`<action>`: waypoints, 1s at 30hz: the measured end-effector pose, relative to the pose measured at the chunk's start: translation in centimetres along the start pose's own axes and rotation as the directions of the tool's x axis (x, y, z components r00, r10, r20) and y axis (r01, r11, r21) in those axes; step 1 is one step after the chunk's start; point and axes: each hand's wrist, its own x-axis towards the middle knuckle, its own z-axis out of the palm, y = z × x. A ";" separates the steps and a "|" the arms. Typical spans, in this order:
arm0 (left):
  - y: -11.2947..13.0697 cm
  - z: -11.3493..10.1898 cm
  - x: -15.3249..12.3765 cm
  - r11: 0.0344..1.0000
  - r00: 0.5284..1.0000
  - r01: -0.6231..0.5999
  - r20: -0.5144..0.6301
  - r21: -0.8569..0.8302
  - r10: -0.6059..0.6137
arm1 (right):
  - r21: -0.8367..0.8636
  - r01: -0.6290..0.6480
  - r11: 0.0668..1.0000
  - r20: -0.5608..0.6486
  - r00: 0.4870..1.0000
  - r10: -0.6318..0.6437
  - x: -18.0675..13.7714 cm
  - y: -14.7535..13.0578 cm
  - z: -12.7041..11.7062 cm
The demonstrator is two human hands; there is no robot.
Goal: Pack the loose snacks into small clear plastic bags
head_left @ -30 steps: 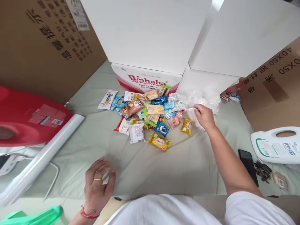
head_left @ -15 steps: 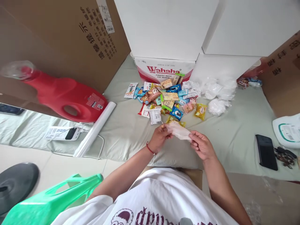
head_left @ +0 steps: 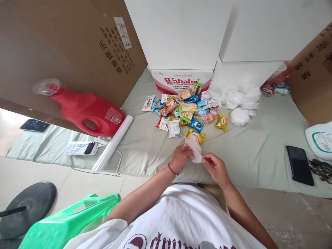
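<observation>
A thin, crumpled clear plastic bag [head_left: 194, 148] is stretched between my two hands, just in front of the snacks. My left hand [head_left: 182, 158], with a red cord at the wrist, is closed on its upper left part. The fingertips of my right hand [head_left: 215, 168] pinch its lower right end. Just beyond the bag lies a yellow snack packet [head_left: 199, 137], partly covered by it. Behind that is a heap of small wrapped snacks [head_left: 187, 108] in many colours. Several bunched-up clear bags [head_left: 240, 100] lie to the right of the heap.
A Wahaha carton [head_left: 181, 80] stands behind the snacks. On the left are a red jug [head_left: 88, 112], a white plastic roll [head_left: 114, 143] and a power strip [head_left: 83, 148]. A black phone [head_left: 300, 165], keys [head_left: 321, 170] and a white bottle [head_left: 320, 141] lie at the right.
My hands have drawn closer together and slightly lower. The plastic bag, held level between them before, now slants steeply down to my right hand. The camera view has shifted a little.
</observation>
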 end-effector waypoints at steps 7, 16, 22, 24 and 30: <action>-0.7 0.7 -0.1 0.809 0.942 -0.336 0.172 0.482 0.289 | 0.065 -0.046 0.997 -0.102 0.993 0.053 1.5 -0.6 -2.5; 0.0 -0.6 0.3 0.994 0.974 -0.100 -0.206 -0.037 0.090 | 0.358 -0.256 0.898 -0.194 0.920 0.339 1.8 1.0 -4.8; -0.1 0.9 0.0 0.985 0.977 -0.165 -0.143 -0.044 0.157 | 0.308 -0.305 0.901 -0.155 0.918 0.364 1.0 0.0 -3.8; -0.2 1.4 -0.3 0.983 0.978 -0.180 -0.119 -0.043 0.174 | 0.287 -0.375 0.881 -0.071 0.909 0.410 1.2 -0.1 -2.2; 1.5 -0.7 -0.7 0.979 0.970 -0.203 -0.143 -0.020 0.199 | 0.238 -0.310 0.920 -0.004 0.947 0.321 2.1 0.9 -1.4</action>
